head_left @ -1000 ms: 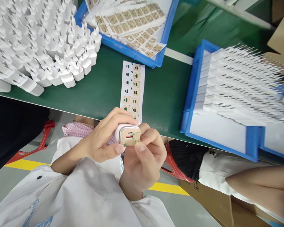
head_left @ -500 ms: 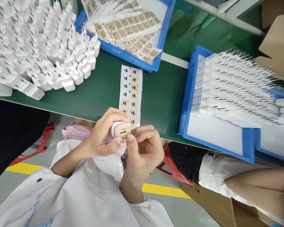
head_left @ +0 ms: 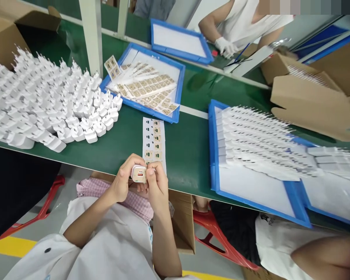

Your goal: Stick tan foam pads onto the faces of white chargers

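My left hand (head_left: 124, 181) is wrapped round a small white charger plug (head_left: 138, 173), port face turned toward me. My right hand (head_left: 156, 182) pinches at the right side of that face, fingers curled against it. Both hands hover at the near edge of the green table (head_left: 189, 151). Just beyond them lies a white sticker strip (head_left: 153, 140) with small tan labels. A large crowd of white plugs (head_left: 46, 105) stands at the left. A blue tray of label sheets (head_left: 147, 87) sits behind the strip.
A blue tray (head_left: 218, 186) at the right holds rows of white plugs lying flat. An empty blue tray (head_left: 179, 41) and a gloved person are at the far side. Cardboard boxes (head_left: 312, 101) stand at the right. Another person's arm (head_left: 326, 256) is at the lower right.
My head has lifted, so the far side of the table and another worker now show. My hands keep the plug and have moved nearer the table edge, right fingers still on its face.
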`<state>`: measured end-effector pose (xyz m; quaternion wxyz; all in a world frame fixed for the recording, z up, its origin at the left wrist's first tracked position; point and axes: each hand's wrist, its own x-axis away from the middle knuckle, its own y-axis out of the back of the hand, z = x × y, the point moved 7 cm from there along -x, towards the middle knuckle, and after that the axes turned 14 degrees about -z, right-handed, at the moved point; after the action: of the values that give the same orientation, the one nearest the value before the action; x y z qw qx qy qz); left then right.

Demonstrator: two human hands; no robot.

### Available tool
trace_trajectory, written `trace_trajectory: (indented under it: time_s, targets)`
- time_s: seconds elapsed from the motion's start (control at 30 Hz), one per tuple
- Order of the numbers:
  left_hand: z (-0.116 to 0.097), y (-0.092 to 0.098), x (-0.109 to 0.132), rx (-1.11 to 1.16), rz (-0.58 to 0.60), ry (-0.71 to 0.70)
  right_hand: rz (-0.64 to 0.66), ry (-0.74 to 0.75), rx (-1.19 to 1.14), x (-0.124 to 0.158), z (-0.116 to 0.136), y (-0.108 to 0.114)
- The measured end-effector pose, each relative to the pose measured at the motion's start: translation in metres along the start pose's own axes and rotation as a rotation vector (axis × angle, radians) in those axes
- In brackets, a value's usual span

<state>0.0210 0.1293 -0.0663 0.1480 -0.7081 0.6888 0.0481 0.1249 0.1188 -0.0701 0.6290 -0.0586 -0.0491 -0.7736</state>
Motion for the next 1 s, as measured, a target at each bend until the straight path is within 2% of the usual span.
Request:
trace_trajectory:
  time_s: [0.1, 0.17, 0.37, 0.5, 0.63, 0.73, 0.8, 0.93, 1.0]
  targets:
    - [-0.008, -0.002, -0.003, -0.14, 0.017, -0.171, -0.063, 0.02, 0.15, -0.008, 0.006, 0.003]
    - [-0.01, -0.003, -0.003, -0.185, 0.025, -0.219, -0.069, 0.003, 0.172, -0.012, 0.009, 0.003]
    - [0.009, -0.001, -0.002, -0.103, 0.071, -0.083, 0.0, -0.104, -0.014, -0.016, 0.0, -0.003]
    - [0.015, 0.011, -0.008, -0.026, -0.033, -0.007, 0.067, -0.103, -0.07, -0.014, -0.005, -0.006]
    - [0.031, 0.021, -0.008, 0.023, -0.175, 0.182, 0.249, -0.136, -0.213, -0.015, -0.008, -0.01]
    - [0.035, 0.017, -0.003, 0.045, -0.227, 0.143, 0.195, -0.1, -0.2, -0.019, -0.015, 0.002]
    - [0.028, 0.004, -0.001, -0.033, -0.166, 0.022, 0.103, -0.116, -0.193, -0.018, -0.022, 0.012]
    - [0.006, -0.041, 0.002, -0.447, 0.167, -0.28, 0.026, -0.236, -0.476, -0.01, -0.03, 0.03]
    - [0.003, -0.053, -0.001, -0.591, 0.282, -0.357, -0.048, -0.18, -0.559, -0.016, -0.025, 0.056]
